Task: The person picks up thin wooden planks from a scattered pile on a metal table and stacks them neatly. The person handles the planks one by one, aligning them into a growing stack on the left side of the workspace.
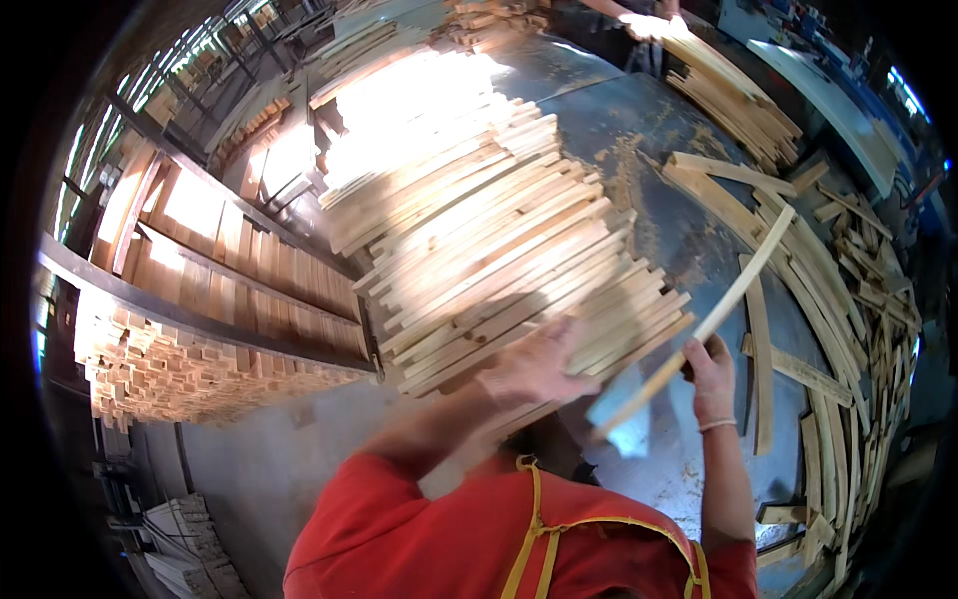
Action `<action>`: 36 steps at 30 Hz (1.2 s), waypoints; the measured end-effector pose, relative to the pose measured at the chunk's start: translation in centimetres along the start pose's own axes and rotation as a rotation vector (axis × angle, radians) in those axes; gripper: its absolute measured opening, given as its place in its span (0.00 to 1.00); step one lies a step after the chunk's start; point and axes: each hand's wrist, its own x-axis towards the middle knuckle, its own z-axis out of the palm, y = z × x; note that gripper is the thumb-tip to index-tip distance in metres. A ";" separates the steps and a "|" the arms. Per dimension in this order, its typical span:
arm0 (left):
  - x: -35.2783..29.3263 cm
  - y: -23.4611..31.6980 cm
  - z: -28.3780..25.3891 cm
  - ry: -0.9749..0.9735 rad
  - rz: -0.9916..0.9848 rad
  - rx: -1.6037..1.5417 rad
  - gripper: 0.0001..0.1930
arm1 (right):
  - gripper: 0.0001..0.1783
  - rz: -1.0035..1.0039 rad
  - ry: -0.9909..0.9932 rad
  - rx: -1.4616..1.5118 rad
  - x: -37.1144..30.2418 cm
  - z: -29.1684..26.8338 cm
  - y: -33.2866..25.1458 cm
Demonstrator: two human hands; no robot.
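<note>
My right hand (711,379) is closed round a long, narrow wooden slat (743,285). The slat slants from the upper right down toward the front edge of the metal table (689,454). My left hand (539,364), a little blurred, lies over the near end of a wide layer of pale wooden slats (499,265). Its thumb and fingers look spread, and I make out nothing gripped in them. Those slats lie side by side in rows, and strong light washes out the far part.
At left, a dark metal rack (210,309) stands by a dense stack of wood pieces (170,364). Loose strips (798,265) cross each other along the table's right side, beside a scrap heap (873,255). Across the table, another person's hands (649,22) touch long boards (723,75).
</note>
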 end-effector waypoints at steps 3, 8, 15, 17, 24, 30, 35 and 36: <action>0.5 -0.2 -2.2 0.105 0.184 -0.067 0.50 | 0.28 -0.115 -0.094 0.119 1.6 10.3 -0.9; 3.2 -12.1 -13.4 0.323 -0.096 0.077 0.24 | 0.47 -0.286 -0.132 0.008 3.6 13.6 0.9; 2.4 -35.0 -22.3 0.403 -0.102 -0.253 0.31 | 0.43 -0.024 0.132 -0.122 -0.5 5.8 9.1; 3.6 -36.3 -22.8 0.318 -0.179 -0.362 0.26 | 0.43 0.036 0.182 -0.115 -1.4 5.3 9.7; 8.5 -34.1 -24.8 -0.026 -0.381 0.134 0.34 | 0.40 0.133 0.176 -0.318 -2.3 4.2 10.6; 7.3 -41.4 -22.1 0.559 -0.163 0.730 0.29 | 0.44 0.107 0.178 -0.337 -3.1 2.7 12.0; 5.1 -43.6 -22.5 0.807 -0.263 0.777 0.26 | 0.40 0.083 0.302 -0.600 -3.7 0.6 11.7; 4.9 -43.8 -22.8 0.737 -0.257 0.839 0.25 | 0.40 0.061 0.351 -0.705 -3.8 -0.5 12.1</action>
